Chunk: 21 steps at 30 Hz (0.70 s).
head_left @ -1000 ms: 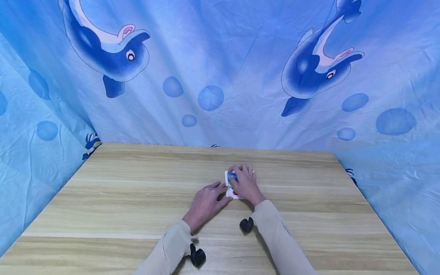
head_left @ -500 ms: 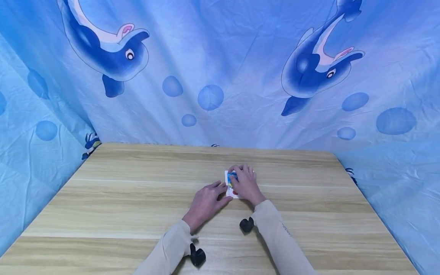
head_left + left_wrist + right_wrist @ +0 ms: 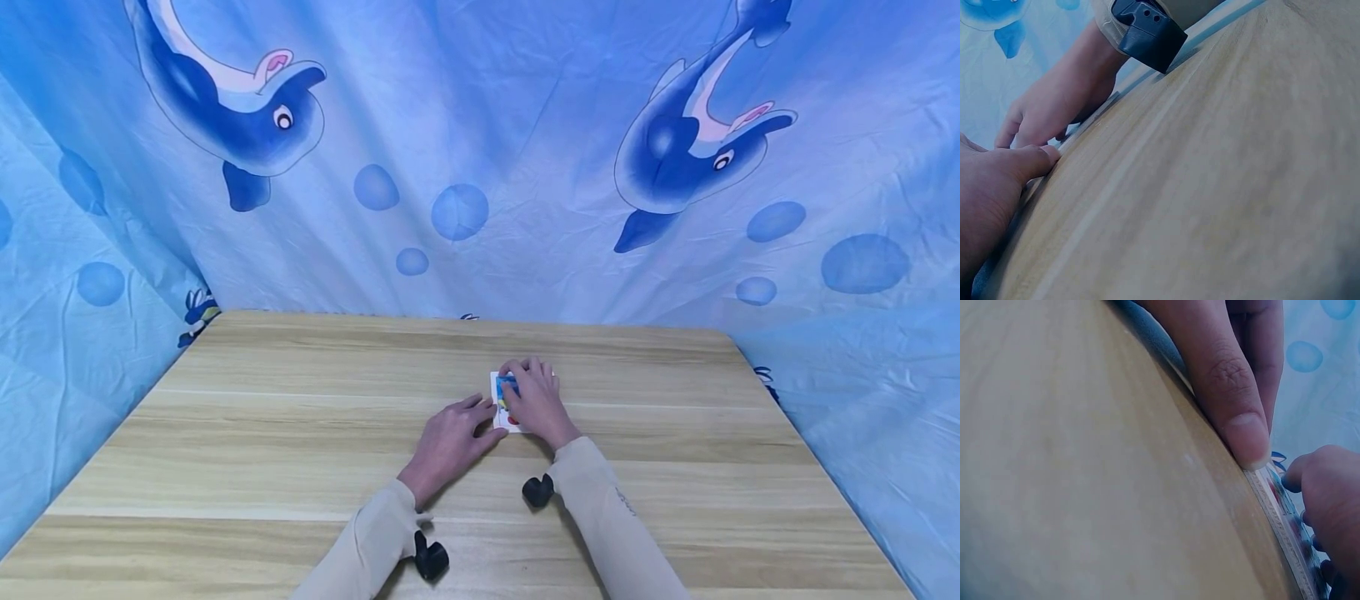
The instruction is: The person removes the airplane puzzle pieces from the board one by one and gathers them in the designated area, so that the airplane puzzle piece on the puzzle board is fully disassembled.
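Observation:
A small white-bordered picture board (image 3: 507, 423) with blue, yellow and red printing lies flat on the table, mostly hidden under a hand. In the right wrist view the thin, pale layered side of the board (image 3: 1282, 531) shows. My left hand (image 3: 448, 440) lies at its left side, thumb tip at the near corner and fingers fairly straight against the left edge. My right hand (image 3: 536, 404) arches over it from the right, fingers bent down onto the board near its far edge. What lies beneath the right palm is hidden.
A wood-grain table (image 3: 300, 467) spreads around both hands. Behind it and along both sides hangs a blue curtain (image 3: 525, 167) with dolphins and bubbles. Black wrist cameras (image 3: 431, 558) sit low beside the cuffs of the pale sleeves (image 3: 375, 533).

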Motion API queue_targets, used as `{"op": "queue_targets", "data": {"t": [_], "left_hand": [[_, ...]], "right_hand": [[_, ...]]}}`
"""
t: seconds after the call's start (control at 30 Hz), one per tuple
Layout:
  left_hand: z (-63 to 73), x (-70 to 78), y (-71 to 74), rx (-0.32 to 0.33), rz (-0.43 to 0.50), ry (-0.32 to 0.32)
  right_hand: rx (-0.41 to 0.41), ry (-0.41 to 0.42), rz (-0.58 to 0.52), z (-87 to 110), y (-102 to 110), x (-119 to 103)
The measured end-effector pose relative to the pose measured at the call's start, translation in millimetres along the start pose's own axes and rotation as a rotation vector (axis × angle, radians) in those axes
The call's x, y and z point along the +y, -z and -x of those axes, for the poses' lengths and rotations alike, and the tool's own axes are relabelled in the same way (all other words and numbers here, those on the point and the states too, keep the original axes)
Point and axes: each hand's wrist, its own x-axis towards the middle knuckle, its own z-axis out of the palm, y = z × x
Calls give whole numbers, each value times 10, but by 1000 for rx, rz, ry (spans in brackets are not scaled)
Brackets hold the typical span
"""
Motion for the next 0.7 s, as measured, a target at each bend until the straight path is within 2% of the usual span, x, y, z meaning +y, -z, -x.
{"op": "queue_targets", "data": {"t": [0.33,0.7], "left_hand": [[5,5,-7,4,-10,-4],[-1,9,6,-17,-8,12]], "right_hand": [[3,-38,-9,-24,-17,-1],[12,-40,-9,-15,-9,-15]]}}
